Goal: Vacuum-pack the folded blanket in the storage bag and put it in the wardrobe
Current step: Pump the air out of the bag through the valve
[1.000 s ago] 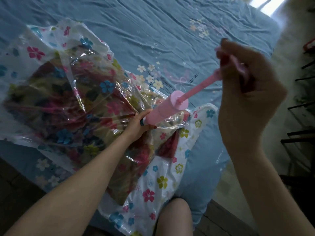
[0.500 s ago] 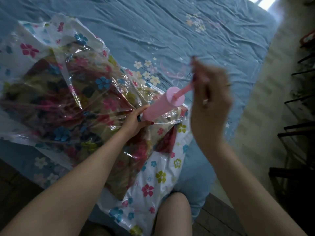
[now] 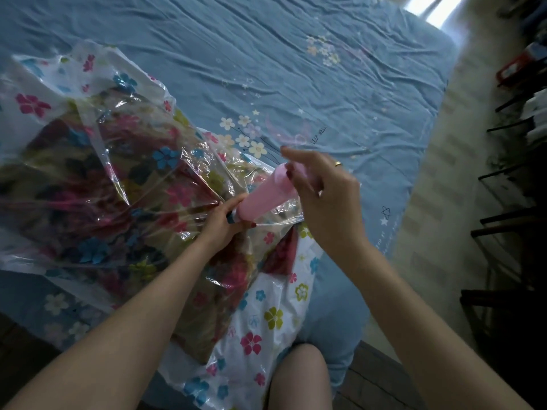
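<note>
Right hand [image 3: 322, 196] has pushed plunger fully in since 1 s ago; left hand [image 3: 220, 221] clamps pump [image 3: 262, 199] base on bag [image 3: 118, 173]. Air leaving, approx.

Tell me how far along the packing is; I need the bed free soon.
Done: the folded blanket is inside the storage bag on the bed. In hand: the left hand holds the pink pump at its base against the bag, and the right hand is at its top end. Left: the plastic looks loose and puffy, so more pumping, then the wardrobe, which is not in view.
</note>
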